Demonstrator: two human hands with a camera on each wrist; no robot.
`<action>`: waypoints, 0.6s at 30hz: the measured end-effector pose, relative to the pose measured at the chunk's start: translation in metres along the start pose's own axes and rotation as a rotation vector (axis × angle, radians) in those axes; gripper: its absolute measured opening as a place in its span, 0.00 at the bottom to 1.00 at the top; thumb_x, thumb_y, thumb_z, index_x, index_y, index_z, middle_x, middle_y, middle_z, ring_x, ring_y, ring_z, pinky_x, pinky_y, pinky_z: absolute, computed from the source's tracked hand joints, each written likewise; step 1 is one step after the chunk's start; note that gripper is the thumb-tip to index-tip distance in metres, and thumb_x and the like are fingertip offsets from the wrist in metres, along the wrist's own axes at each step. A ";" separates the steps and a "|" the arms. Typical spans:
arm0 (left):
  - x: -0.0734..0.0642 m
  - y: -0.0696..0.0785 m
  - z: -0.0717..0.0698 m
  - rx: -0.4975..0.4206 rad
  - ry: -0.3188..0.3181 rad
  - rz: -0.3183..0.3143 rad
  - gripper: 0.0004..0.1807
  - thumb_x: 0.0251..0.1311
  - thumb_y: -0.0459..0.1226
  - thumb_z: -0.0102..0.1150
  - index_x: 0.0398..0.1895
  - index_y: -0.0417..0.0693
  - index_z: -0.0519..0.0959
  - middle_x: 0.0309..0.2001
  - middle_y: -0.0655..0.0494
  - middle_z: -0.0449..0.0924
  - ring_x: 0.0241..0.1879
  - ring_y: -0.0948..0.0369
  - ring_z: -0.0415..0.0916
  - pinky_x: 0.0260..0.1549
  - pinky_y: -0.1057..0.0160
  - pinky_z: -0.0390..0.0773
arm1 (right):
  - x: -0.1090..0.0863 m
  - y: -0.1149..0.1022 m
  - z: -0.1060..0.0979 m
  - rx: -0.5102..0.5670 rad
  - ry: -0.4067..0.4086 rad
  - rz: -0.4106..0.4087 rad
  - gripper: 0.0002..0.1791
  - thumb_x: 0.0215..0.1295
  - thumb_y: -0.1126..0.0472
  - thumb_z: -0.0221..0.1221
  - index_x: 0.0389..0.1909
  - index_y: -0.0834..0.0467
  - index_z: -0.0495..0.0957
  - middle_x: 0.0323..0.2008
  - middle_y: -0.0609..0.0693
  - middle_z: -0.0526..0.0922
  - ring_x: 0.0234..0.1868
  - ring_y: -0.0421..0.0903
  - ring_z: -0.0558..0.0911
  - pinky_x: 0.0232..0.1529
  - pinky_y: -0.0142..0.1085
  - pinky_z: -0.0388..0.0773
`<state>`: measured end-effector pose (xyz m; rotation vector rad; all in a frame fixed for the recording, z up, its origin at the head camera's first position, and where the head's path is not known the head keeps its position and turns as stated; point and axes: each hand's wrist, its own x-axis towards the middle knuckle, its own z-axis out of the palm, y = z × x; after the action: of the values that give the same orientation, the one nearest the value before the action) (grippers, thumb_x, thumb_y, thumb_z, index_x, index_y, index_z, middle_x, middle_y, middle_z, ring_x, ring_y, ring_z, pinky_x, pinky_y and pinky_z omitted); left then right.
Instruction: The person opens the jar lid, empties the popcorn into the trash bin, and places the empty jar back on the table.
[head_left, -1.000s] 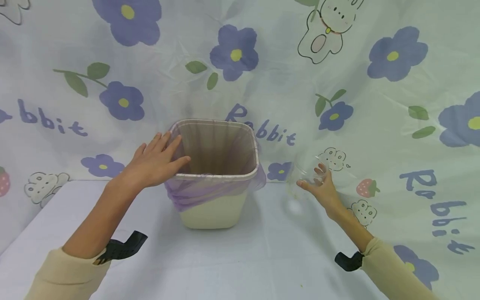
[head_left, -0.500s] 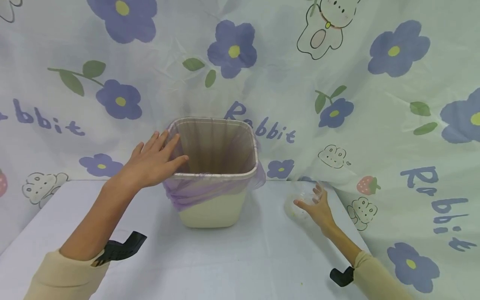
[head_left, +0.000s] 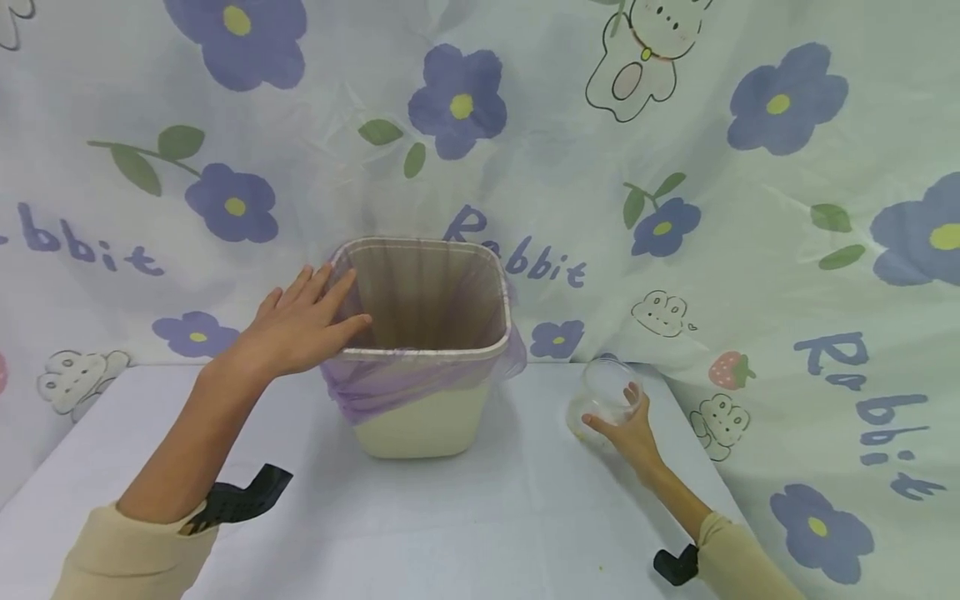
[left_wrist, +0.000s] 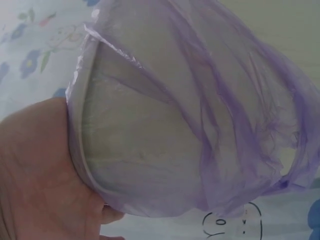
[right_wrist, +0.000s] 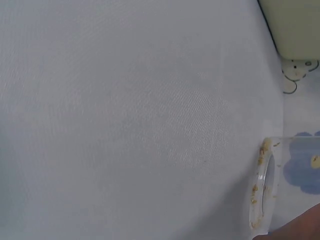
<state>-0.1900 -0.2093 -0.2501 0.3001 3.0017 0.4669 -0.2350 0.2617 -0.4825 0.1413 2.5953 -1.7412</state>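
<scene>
In the head view my left hand rests on the left rim of a cream trash bin, its fingers spread and straight. A thin purple bin bag is folded over the rim; in the left wrist view this bag hangs loosely down the side by my palm. To the right of the bin, my right hand grips a clear plastic cup from its right side, thumb in front. The cup looks upright, low at the table. Brownish bits cling around the cup's base in the right wrist view.
A white-covered table runs up to a hanging cloth printed with blue flowers and rabbits, which stands close behind the bin and along the right side. One tiny yellowish crumb lies near the front.
My right hand has lowered the clear plastic cup from above the back of the table to about table level. My left hand stays on the bin's rim. The head view shifts slightly.
</scene>
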 end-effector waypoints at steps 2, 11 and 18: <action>-0.001 -0.001 -0.001 -0.003 -0.003 0.000 0.45 0.75 0.60 0.35 0.80 0.42 0.37 0.77 0.31 0.27 0.74 0.36 0.21 0.65 0.30 0.27 | 0.000 0.002 0.001 0.020 -0.005 -0.001 0.67 0.55 0.50 0.75 0.79 0.52 0.31 0.79 0.58 0.42 0.76 0.63 0.47 0.72 0.57 0.48; 0.000 -0.002 -0.004 -0.060 -0.014 0.009 0.43 0.75 0.63 0.27 0.81 0.48 0.37 0.77 0.32 0.27 0.74 0.34 0.21 0.64 0.28 0.28 | -0.001 0.001 0.000 -0.008 -0.009 -0.009 0.70 0.53 0.50 0.76 0.78 0.51 0.27 0.79 0.60 0.39 0.76 0.65 0.45 0.72 0.59 0.47; -0.005 -0.001 -0.011 -0.054 0.043 0.064 0.42 0.76 0.61 0.29 0.81 0.46 0.38 0.77 0.32 0.32 0.74 0.33 0.26 0.65 0.28 0.34 | -0.003 -0.012 -0.014 0.042 0.016 -0.113 0.65 0.58 0.57 0.73 0.79 0.52 0.29 0.79 0.56 0.34 0.76 0.65 0.44 0.73 0.55 0.47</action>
<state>-0.1866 -0.2140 -0.2398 0.3880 3.0221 0.5660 -0.2328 0.2697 -0.4658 0.0089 2.6270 -1.8386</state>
